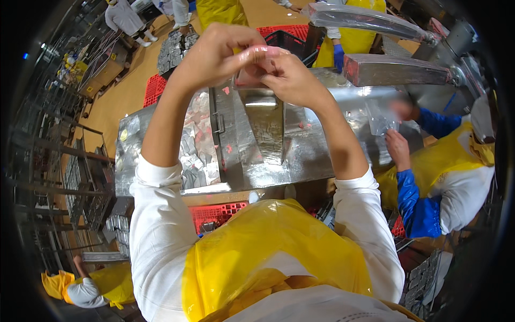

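My left hand (222, 56) and my right hand (296, 80) meet above a tall, tapering metal mould (264, 126) on a steel table (306, 155). Both are closed, with fingers curled and the fingertips close together. Something pinkish and glossy (249, 76) shows between them at the mould's upper end; whether it is meat, film or both I cannot make out. Left of the mould, a shallow section of the table holds many grey and pink pieces (197, 145). Small pink scraps (229, 148) lie on the steel around it.
At the right, a person in blue sleeves (416, 198) handles a clear plastic bag (382, 121). Two long metal arms (397, 72) of a machine reach in at the upper right. Red crates (217, 213) stand below the table's near edge. Other people in yellow aprons (221, 13) stand beyond.
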